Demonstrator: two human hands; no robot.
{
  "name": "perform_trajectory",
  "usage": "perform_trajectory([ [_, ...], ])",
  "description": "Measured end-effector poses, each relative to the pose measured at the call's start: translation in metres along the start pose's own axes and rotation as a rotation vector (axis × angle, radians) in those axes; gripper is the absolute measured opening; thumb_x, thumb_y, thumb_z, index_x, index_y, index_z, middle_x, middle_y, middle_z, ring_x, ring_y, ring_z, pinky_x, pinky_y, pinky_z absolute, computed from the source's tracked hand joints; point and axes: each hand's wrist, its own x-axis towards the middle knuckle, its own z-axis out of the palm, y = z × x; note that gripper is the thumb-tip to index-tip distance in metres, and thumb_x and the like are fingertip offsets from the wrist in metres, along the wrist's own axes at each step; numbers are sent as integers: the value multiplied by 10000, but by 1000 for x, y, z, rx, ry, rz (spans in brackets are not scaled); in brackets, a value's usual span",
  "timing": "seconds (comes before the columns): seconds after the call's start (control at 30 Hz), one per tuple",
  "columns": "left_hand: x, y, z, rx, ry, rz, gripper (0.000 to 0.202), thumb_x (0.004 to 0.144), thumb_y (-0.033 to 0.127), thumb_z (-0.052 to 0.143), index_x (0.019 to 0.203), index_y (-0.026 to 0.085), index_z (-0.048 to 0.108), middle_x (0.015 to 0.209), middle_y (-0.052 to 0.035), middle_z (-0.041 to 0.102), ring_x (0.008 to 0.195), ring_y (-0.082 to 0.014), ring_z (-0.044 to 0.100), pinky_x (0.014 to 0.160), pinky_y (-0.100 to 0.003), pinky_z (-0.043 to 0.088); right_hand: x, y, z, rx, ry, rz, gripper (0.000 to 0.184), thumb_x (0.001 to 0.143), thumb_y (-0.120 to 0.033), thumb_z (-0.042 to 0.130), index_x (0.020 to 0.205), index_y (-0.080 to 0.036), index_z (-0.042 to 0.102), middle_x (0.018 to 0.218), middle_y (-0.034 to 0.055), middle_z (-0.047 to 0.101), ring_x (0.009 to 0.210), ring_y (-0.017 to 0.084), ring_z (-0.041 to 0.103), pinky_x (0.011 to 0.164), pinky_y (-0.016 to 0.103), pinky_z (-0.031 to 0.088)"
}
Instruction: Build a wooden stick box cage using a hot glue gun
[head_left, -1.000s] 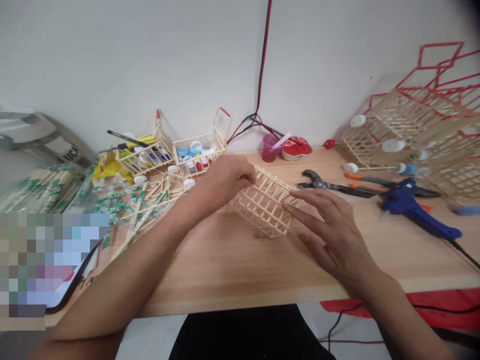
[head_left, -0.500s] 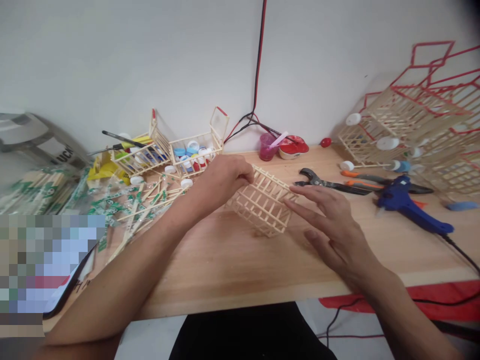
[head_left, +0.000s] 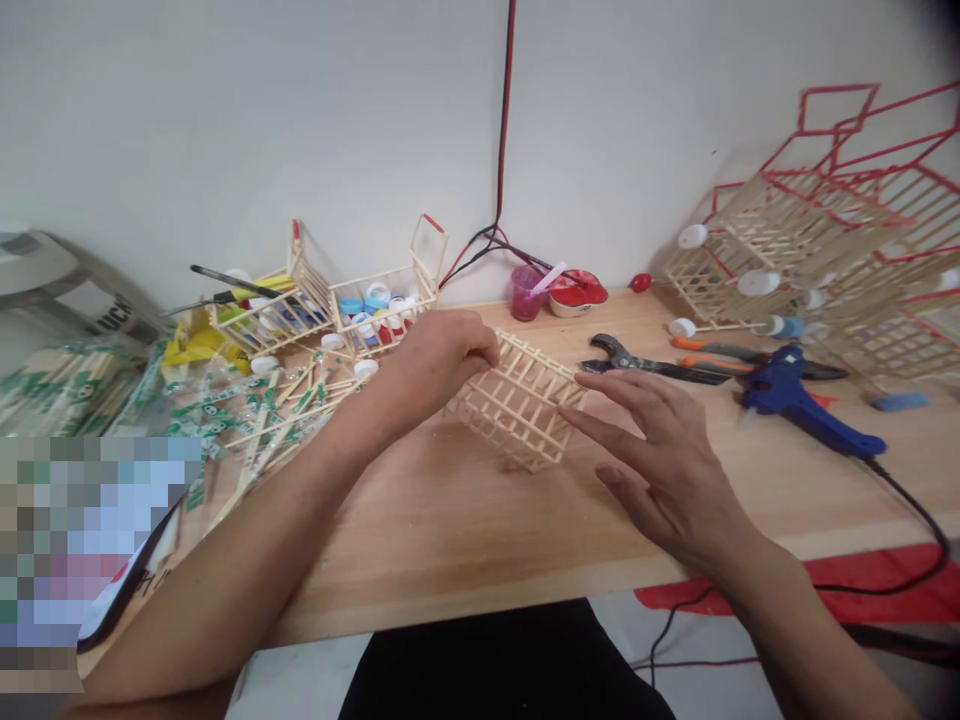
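A small basket frame of thin wooden sticks [head_left: 517, 400] stands tilted over the middle of the tabletop. At its upper left corner, my left hand [head_left: 450, 355] is closed with the fingers pinched on the frame; the fingertips are partly hidden. My right hand [head_left: 660, 450] is open, fingers spread, with the index and middle fingertips at the frame's right edge. The thumb stays apart from the sticks. Left of my left forearm lie loose sticks and torn green-printed wrappers [head_left: 255, 410].
Behind are two stick carts [head_left: 382, 300] holding bottle caps. A purple cup [head_left: 527, 292] and red paint dish [head_left: 577, 293] sit by the wall. Pliers [head_left: 652, 365], a blue glue gun [head_left: 817, 405] and stacked red-trimmed carts [head_left: 817, 230] are at right, a phone [head_left: 127, 570] at left.
The whole view has shifted slightly, so things appear a little further left. Both hands keep about the same place on the basket frame.
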Motion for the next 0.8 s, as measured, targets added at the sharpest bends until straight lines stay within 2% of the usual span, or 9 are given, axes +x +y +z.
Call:
perform_trajectory([
  [0.3,2,-3,3,-12,9,13,180,806,47,610,759,174,729,776,-2,721,753,-138,642,723,-261,443,2,-2,1,-12,10,-11,383,974,-289,501,1337,-209,596,1460,133,517,1326,346,422,1067,585,328],
  [0.57,1,-5,5,-12,17,8,208,797,28,593,764,175,737,782,-5,722,751,-136,649,719,-256,450,2,1,1,-44,4,-11,369,976,-291,505,1323,-236,617,1473,110,510,1322,345,424,1067,578,326],
  [0.8,2,-5,7,-34,29,-1,191,788,21,625,757,169,742,768,6,726,748,-129,645,728,-245,441,3,2,0,-71,7,-38,350,989,-273,479,1299,-209,628,1451,133,528,1302,357,435,1024,590,350],
])
